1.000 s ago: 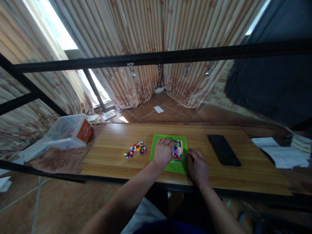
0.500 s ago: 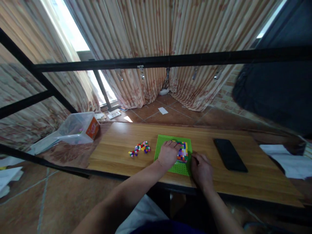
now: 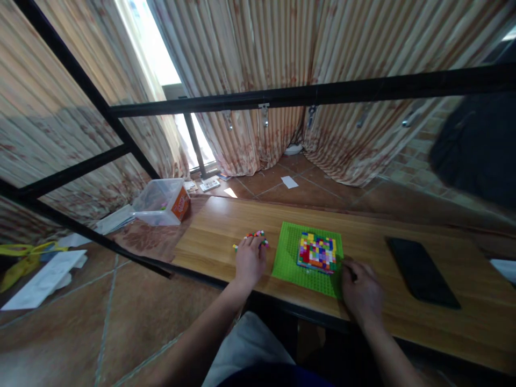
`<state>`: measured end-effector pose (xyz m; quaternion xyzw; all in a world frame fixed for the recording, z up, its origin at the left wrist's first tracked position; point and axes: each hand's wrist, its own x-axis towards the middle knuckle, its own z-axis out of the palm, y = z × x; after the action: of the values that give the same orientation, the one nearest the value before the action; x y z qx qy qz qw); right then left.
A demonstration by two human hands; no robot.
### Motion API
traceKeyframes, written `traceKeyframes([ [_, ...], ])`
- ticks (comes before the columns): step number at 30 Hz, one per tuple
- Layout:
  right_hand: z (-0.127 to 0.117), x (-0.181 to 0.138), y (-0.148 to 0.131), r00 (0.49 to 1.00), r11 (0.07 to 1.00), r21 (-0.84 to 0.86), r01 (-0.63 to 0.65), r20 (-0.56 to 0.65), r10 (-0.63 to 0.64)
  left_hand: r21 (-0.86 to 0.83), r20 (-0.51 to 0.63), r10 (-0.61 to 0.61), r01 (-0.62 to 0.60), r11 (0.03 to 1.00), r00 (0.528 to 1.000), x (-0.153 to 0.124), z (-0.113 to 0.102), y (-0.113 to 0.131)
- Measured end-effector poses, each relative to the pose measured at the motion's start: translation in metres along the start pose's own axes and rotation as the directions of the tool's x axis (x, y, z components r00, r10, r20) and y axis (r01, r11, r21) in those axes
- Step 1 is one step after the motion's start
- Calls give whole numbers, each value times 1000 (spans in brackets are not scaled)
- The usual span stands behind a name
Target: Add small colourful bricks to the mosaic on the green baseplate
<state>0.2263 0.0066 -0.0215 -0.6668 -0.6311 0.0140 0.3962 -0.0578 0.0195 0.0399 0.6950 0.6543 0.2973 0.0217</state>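
From the head camera, the left hand lies palm down on the wooden table, its fingers curled over a small pile of loose coloured bricks; whether any brick is pinched between them cannot be told. The pile sits just left of a green baseplate. On the baseplate, toward its right half, stands a flat block of many-coloured bricks, pressed together in a rough square. The right hand rests at the baseplate's near right corner, fingers loosely bent and touching its edge, grasping nothing that shows. A black phone lies flat on the table well to the right, apart from both hands.

Beyond the table's left end, on a patterned cloth, a clear plastic tub with an orange label lies tipped on its side. A few small coloured bits show inside it, too blurred to name. Papers lie on the tiled floor at far left.
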Motion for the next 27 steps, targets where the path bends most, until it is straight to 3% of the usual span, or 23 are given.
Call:
traceKeyframes([
  [4, 0, 0, 0, 1000, 999, -31, -20, 14, 21, 63, 10, -45, 45, 997, 999, 7, -5, -19],
  [9, -1, 0, 0, 1000, 999, -30, -17, 26, 18, 150, 78, -5, -6, 989, 997, 16, -1, -16],
  [15, 0, 0, 1, 1000, 1000, -7, -4, 15, 4, 246, 155, -41, 2, 969, 987, 21, 3, -15],
  [21, -1, 1, -2, 1000, 1000, -13, -16, 23, 16, 288, 154, -55, 9, 958, 987, 23, 2, -12],
  [24, -2, 1, -5, 1000, 1000, -10, -13, 15, 13, 224, 125, -44, 15, 974, 991, 22, 0, -7],
  [27, -3, 1, -6, 1000, 1000, 7, -14, 10, 14, 56, 106, 26, -32, 998, 994, 19, 1, 7],
])
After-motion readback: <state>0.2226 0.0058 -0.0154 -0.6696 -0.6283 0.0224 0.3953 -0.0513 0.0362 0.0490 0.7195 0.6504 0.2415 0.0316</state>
